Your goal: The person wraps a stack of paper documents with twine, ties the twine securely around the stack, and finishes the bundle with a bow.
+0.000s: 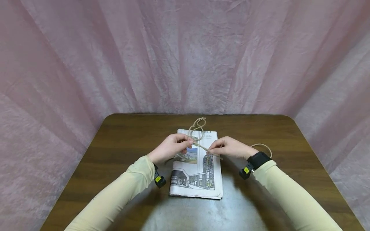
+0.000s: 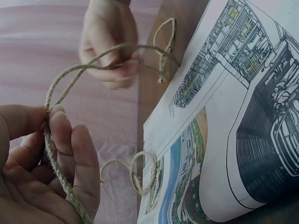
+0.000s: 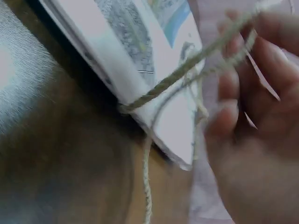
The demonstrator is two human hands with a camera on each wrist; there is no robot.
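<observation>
Fingers (image 2: 70, 154) of the left hand (image 1: 170, 148) curl round a length of twine (image 1: 199, 146), pinching it against the thumb; in the left wrist view the strand runs down through the palm and arcs up and across to the other hand. Right hand (image 1: 229, 147) pinches the same twine between thumb and bent fingertips (image 3: 229, 116), with two strands passing through the grip in the right wrist view. Between the two hands the twine is stretched nearly taut, just above the upper part of a folded newspaper (image 1: 196, 170).

Twine also passes under the newspaper's edge: the right wrist view shows it wrapped round the edge and trailing off along the table (image 1: 121, 144). One loose loop lies past the newspaper's far end; another curls on the table beside the right wrist.

Newspaper lies flat at mid-table, long side running away from the person, printed drawings facing up. Both wrists carry black straps with yellow marks; sleeves are pale yellow. Pink cloth (image 1: 185, 54) hangs behind and to both sides of the dark wooden table.
</observation>
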